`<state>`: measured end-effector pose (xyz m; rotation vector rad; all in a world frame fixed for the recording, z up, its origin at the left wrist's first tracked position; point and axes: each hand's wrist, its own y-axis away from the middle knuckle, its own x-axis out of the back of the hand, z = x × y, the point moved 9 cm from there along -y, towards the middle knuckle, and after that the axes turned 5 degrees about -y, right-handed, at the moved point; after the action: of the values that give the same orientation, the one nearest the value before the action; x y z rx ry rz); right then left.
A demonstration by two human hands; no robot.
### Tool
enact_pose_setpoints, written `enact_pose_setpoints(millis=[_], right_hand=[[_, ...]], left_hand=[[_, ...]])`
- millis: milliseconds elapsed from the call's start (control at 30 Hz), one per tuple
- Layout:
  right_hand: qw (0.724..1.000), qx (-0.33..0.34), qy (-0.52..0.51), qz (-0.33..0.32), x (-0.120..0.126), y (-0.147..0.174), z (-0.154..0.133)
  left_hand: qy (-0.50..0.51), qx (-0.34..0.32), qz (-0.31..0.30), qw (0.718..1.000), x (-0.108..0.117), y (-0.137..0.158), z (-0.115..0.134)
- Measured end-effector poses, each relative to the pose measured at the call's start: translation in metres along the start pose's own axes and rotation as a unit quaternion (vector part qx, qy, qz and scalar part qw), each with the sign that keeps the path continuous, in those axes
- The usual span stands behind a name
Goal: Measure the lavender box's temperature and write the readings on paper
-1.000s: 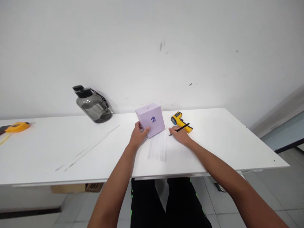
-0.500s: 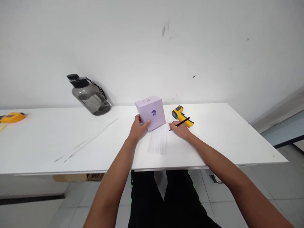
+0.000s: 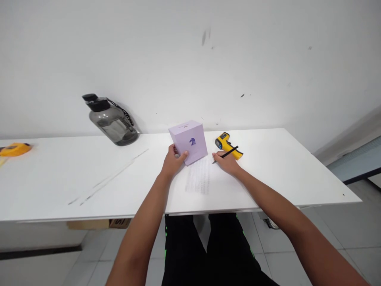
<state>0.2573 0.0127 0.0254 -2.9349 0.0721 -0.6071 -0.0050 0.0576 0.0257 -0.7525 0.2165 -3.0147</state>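
My left hand (image 3: 175, 161) is closed on the lower left side of a light purple box (image 3: 195, 149), thumb on its front face. A dark horse-head mark is printed on that face, and the box is tilted. In my right hand (image 3: 225, 161) is a slim black pen (image 3: 230, 151), pinched with its tip pointing down and left. Below the box, rows of small grey writing (image 3: 198, 180) show on the white surface; they are too blurred to read. Just behind my right hand lies a yellow and black infrared thermometer (image 3: 225, 143).
A grey water bottle (image 3: 114, 123) with a black cap stands at the back left of the white table (image 3: 297, 171). At the far left edge lies a yellow tape measure (image 3: 15, 149). A wall runs along the back. Under the table is a cardboard box (image 3: 89, 224).
The pen tip and my right hand have shifted very slightly. My left hand keeps its hold on the purple box. The whole view has tilted a little.
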Motion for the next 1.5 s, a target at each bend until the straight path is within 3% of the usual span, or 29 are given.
enact_pose_setpoints(millis=[1033, 1300, 1400, 1500], right_hand=[[1.0, -0.004, -0.011, -0.006, 0.003, -0.002, 0.002], [0.989, -0.065, -0.129, -0.014, 0.003, -0.009, 0.019], [0.979, -0.06, -0.191, -0.023, 0.002, -0.01, 0.017], [0.982, -0.028, -0.184, 0.016, 0.012, -0.008, 0.008]], left_hand=[[0.006, -0.006, 0.001, 1.0, -0.001, -0.001, -0.003], [0.006, -0.008, 0.006, 1.0, 0.0, -0.002, -0.003], [0.006, -0.011, 0.005, 1.0, 0.0, -0.003, -0.004], [0.006, -0.012, 0.002, 1.0, 0.0, -0.004, -0.005]])
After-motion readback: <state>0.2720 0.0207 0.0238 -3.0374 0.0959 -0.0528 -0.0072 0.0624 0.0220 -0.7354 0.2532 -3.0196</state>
